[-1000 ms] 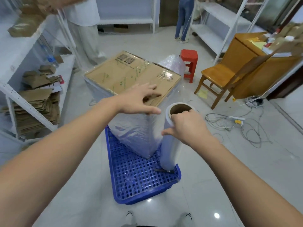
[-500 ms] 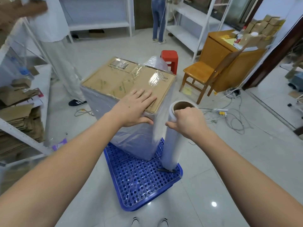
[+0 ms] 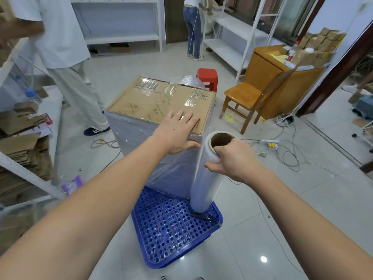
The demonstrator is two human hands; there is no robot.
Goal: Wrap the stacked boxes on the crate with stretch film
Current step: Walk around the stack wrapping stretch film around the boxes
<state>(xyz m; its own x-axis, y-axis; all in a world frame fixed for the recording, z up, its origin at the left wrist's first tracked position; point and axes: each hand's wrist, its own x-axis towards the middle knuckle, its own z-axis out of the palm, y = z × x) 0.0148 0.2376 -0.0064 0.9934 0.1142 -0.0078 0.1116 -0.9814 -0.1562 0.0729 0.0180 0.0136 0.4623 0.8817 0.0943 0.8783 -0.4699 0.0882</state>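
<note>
A stack of cardboard boxes stands on a blue perforated crate on the floor; its sides are covered in stretch film. My left hand lies flat on the top box's near right corner, fingers straight, thumb over the edge. A tall roll of stretch film stands upright on the crate's right corner. My right hand grips its upper end, fingers hooked into the cardboard core. Film runs from the roll to the stack's corner.
A person in white stands left of the stack; another is at the back shelves. A red stool, wooden chair and desk stand right. Cables litter the floor. Shelving with flattened cardboard is left.
My left hand has settled flat onto the box's top corner. The view has swung round the stack to the right, with the roll still upright in my right hand.
</note>
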